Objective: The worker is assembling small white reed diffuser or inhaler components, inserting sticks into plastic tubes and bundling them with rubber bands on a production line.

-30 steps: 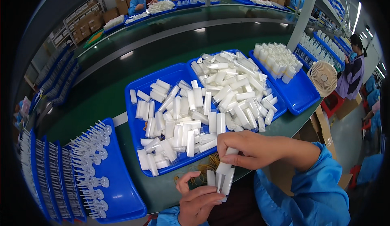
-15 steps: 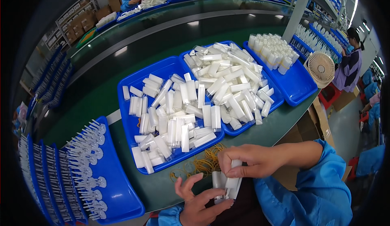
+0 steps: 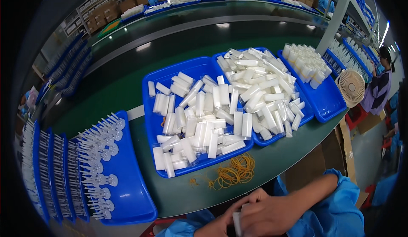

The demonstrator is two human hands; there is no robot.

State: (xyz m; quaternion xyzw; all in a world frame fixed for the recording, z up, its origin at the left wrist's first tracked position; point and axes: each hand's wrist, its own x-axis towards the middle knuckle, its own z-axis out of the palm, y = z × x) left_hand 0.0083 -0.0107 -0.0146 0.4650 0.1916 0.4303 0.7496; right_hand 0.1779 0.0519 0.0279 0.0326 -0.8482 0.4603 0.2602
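My right hand [image 3: 267, 215] is curled over a white oblong piece [image 3: 237, 222] at the lower edge, its fingers closed on it. Coming in from below, my left hand [image 3: 219, 227] closes on the same piece from the other side; its fingers are partly covered by the right hand. Just beyond the hands, a loose pile of yellow rubber bands [image 3: 234, 171] lies on the green tabletop. Past it stands a blue tray [image 3: 159, 73] heaped with similar white oblong pieces, several of them in clear sleeves.
Another heaped blue tray [image 3: 307, 117] adjoins on the right, then a blue tray [image 3: 329, 105] with upright white pieces. A small beige fan [image 3: 351, 86] stands at the far right. Overlapping blue trays [image 3: 127, 194] of white stemmed parts are at left. Co-workers sit across the conveyor [image 3: 187, 45].
Both hands have drawn closer together and lower in the picture, with the right hand now over the white piece. The left fingers, spread before, are closed. The view has shifted.
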